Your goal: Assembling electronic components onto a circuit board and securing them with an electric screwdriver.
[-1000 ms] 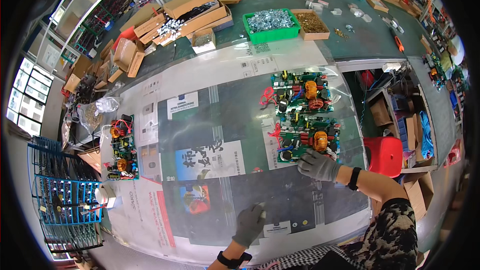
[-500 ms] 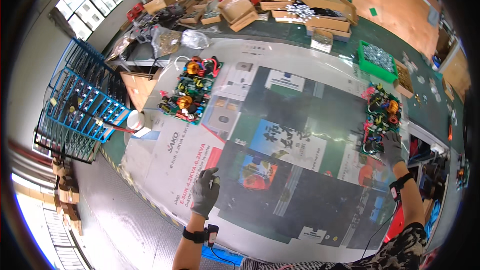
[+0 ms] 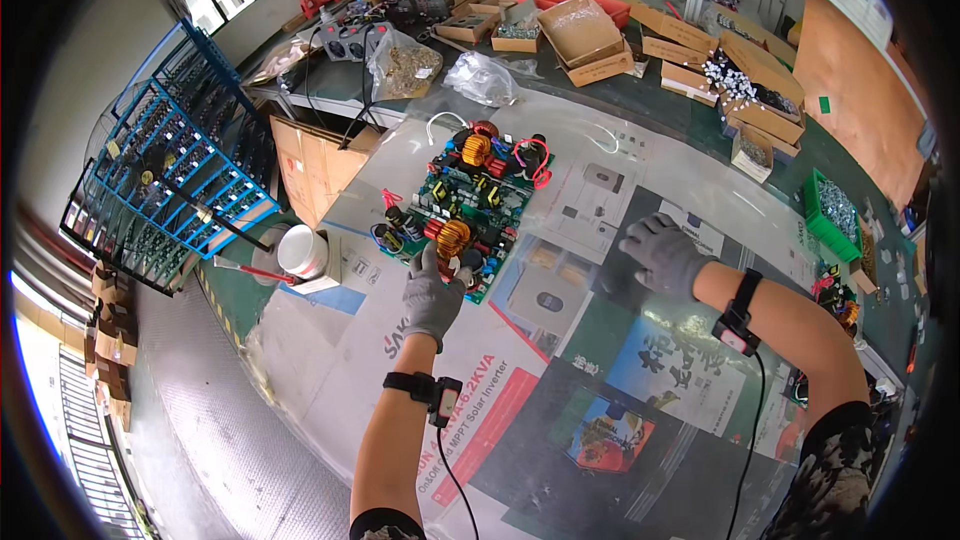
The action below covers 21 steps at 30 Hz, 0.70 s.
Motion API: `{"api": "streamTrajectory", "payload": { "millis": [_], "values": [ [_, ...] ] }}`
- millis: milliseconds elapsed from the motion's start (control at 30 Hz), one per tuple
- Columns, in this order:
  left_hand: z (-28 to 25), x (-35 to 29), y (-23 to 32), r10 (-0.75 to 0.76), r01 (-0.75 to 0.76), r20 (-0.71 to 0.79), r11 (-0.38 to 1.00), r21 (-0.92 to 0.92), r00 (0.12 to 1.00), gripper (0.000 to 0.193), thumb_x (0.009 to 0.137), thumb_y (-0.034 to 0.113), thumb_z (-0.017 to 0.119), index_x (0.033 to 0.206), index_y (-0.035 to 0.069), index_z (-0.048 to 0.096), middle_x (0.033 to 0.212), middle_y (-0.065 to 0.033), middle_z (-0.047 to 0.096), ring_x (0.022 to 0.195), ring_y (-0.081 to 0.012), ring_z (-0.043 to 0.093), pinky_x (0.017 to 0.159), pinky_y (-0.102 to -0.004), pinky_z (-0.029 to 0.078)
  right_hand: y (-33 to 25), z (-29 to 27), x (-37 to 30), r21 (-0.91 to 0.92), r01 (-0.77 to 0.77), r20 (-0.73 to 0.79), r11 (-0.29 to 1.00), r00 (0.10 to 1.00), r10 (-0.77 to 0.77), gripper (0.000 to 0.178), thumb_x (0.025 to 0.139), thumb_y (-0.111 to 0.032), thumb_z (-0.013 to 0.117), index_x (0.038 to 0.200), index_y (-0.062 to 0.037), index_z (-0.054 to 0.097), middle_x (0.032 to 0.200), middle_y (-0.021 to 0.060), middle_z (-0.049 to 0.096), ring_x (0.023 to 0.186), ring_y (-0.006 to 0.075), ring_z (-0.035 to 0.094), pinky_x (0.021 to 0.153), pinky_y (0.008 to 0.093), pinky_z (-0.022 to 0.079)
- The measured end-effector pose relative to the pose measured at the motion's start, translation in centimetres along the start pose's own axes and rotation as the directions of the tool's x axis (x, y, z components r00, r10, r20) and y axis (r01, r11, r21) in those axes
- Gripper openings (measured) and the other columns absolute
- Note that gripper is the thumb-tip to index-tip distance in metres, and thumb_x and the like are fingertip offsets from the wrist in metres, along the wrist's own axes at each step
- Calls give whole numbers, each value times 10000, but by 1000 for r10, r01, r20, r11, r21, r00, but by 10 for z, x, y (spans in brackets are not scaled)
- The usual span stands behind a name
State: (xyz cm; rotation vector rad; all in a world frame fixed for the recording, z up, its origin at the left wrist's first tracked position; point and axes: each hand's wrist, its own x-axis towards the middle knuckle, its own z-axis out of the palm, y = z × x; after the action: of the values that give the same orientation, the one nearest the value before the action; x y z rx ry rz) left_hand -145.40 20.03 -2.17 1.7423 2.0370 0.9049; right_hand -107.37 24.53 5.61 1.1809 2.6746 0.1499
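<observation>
A green circuit board [image 3: 460, 205], crowded with copper coils, capacitors and loose wires, lies on the left of the covered table. My left hand [image 3: 436, 300], in a grey glove, is at its near edge, beside the lower copper coil. Its index finger points up and the thumb stands apart, so the hand looks open; fingertip contact with the parts is hard to make out. My right hand [image 3: 662, 252], gloved too, hovers over the sheet right of the board, empty, fingers apart. Another circuit board [image 3: 838, 305] shows partly at the far right, beyond my right forearm.
A white tub [image 3: 303, 253] stands left of the board, near a blue wire rack [image 3: 180, 175]. Along the back lie clear plastic bags [image 3: 482, 78] and cardboard boxes [image 3: 580, 35]. A green bin [image 3: 832, 212] of small metal parts sits at the right.
My view has swung left. My right hand has left the right-hand board and moved left over the table. My left hand has reached forward to the left board's near edge.
</observation>
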Motion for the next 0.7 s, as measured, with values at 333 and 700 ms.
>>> {"api": "streamTrajectory", "payload": {
  "millis": [333, 700],
  "values": [
    [26, 29, -18, 89, -72, -110, 987, 146, 990, 482, 871, 254, 668, 1274, 33, 522, 1097, -198, 618, 1013, -413, 581, 874, -486, 479, -10, 18, 229, 158, -245, -241, 957, 930, 278, 515, 903, -239, 618, 1393, -197, 466, 1371, 78, 488, 1131, 256, 594, 887, 422, 503],
    [22, 45, -28, -2, 2, 30, 1000, -16, 1000, 485, 879, 195, 679, 1298, 14, 514, 1172, -231, 598, 1059, -435, 581, 902, -480, 485, -11, 24, 258, 501, -501, 28, 706, 825, 565, 306, 920, -140, 575, 1201, -232, 655, 1128, 105, 698, 1032, 302, 683, 841, 436, 564]
  ]
}}
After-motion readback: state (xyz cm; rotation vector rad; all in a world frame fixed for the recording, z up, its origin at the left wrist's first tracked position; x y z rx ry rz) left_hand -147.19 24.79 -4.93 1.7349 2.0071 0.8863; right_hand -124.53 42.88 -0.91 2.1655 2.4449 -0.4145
